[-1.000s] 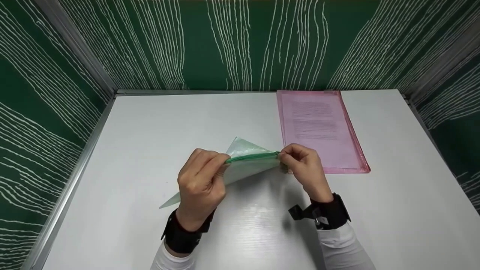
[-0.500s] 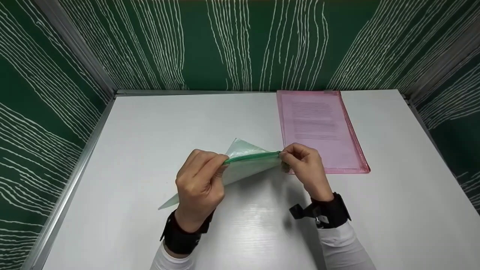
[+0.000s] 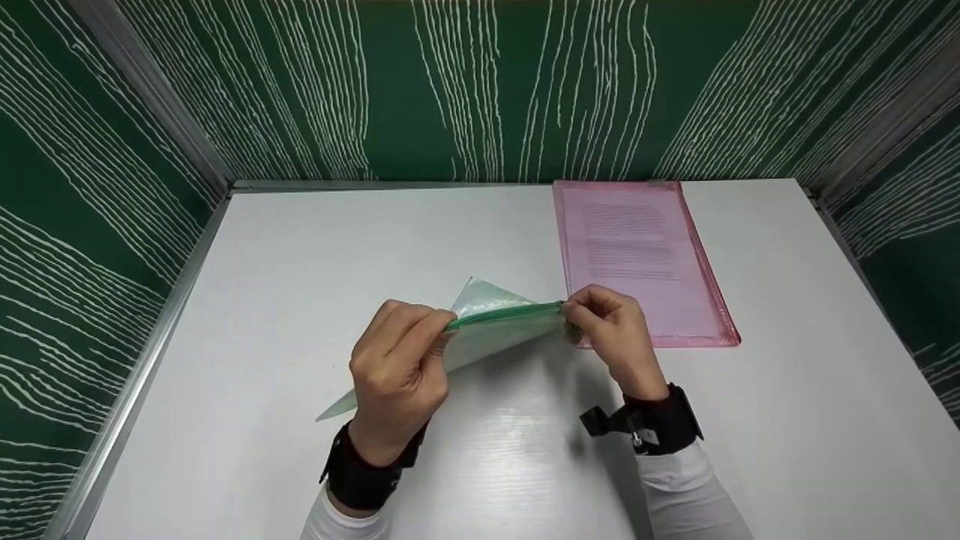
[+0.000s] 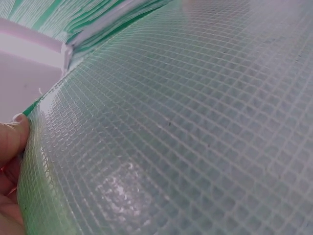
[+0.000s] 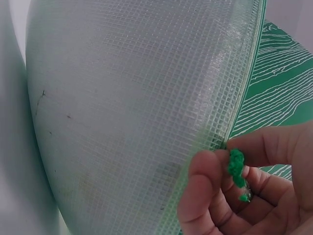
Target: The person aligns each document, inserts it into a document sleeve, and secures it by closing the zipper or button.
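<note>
A translucent green mesh zipper pouch (image 3: 499, 339) is lifted at its green zipper edge (image 3: 506, 311), its lower corner slanting down to the left. My left hand (image 3: 400, 371) pinches the zipper edge near its middle. At the right end, my right hand (image 3: 616, 336) pinches the same edge between thumb and forefinger. A knotted green pull cord (image 5: 236, 164) shows among the right fingers in the right wrist view. The mesh panel (image 4: 171, 112) bulges across the left wrist view, with left fingertips at its left side.
A pink zipper pouch (image 3: 630, 232) with a printed sheet inside lies flat at the back right of the white table (image 3: 300, 247), just behind my right hand. Green walls (image 3: 405, 90) with white wavy lines enclose the back and sides.
Both hands keep their hold on the pouch's zipper edge. My left hand has shifted slightly left and my right hand slightly right, with a little more of the edge showing between them.
</note>
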### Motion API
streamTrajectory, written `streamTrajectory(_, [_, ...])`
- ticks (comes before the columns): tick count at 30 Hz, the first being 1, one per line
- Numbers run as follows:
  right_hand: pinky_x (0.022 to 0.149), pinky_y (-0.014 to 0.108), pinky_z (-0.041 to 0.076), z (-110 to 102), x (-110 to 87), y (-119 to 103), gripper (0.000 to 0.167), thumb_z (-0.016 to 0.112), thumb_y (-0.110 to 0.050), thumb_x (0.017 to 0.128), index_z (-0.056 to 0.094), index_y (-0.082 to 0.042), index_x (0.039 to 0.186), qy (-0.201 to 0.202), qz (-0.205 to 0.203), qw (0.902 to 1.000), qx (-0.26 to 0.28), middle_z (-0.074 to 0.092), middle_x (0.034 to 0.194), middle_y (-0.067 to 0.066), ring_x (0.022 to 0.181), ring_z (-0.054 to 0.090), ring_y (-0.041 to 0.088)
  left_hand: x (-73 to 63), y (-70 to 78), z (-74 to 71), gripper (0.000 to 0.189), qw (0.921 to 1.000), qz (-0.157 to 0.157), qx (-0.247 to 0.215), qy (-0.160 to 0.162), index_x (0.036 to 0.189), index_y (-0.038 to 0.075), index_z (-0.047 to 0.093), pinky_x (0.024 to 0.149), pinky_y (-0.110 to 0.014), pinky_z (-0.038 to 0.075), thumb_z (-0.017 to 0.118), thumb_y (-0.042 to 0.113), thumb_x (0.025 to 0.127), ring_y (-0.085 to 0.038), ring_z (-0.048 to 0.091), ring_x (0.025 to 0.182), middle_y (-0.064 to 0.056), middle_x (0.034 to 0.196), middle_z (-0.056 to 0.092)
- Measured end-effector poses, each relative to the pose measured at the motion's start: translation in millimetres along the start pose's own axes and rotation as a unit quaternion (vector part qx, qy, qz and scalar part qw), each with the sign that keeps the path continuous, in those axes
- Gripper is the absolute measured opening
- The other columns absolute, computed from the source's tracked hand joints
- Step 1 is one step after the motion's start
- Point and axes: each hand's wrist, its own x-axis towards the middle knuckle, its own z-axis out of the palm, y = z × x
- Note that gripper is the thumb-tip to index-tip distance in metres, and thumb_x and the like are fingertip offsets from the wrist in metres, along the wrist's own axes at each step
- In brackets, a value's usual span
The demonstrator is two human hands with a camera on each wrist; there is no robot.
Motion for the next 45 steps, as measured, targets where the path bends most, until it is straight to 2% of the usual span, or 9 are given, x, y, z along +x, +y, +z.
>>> streamTrajectory(10, [0.060,0.031,0.054,-3.1,1.4,0.5,0.012,0.066,-0.001,0.096,0.066,0.007,0.087,-0.004,0.002,1.0000,-0.007,0.062,0.072,0.010,0.063,0.060,0.018,1.0,-0.3,-0.3,0.017,0.9999,0.000,-0.002,0.013,0.083,-0.001,0.073,0.058,-0.027,0.047,0.070,0.009,0.097,-0.018,0.053,0.064,-0.006,0.075,0.063])
streamTrajectory(21, [0.061,0.035,0.055,-6.3,2.7,1.2,0.012,0.066,-0.001,0.096,0.067,0.008,0.088,-0.003,0.006,0.9999,-0.009,0.063,0.073,0.010,0.063,0.061,0.017,1.4,0.3,-0.9,0.019,0.9999,0.000,0.006,0.014,0.083,-0.002,0.074,0.058,-0.027,0.048,0.069,0.010,0.098,-0.018,0.055,0.064,-0.006,0.076,0.064])
streamTrajectory(45, [0.059,0.034,0.057,-10.1,6.1,2.0,0.012,0.067,-0.002,0.096,0.066,0.007,0.088,-0.005,0.033,0.9994,-0.011,0.062,0.073,0.009,0.062,0.062,0.018,3.8,-0.3,-6.5,0.014,0.9993,0.004,0.024,0.030,0.084,-0.001,0.074,0.056,-0.029,0.047,0.070,0.005,0.096,-0.019,0.053,0.063,-0.007,0.075,0.064])
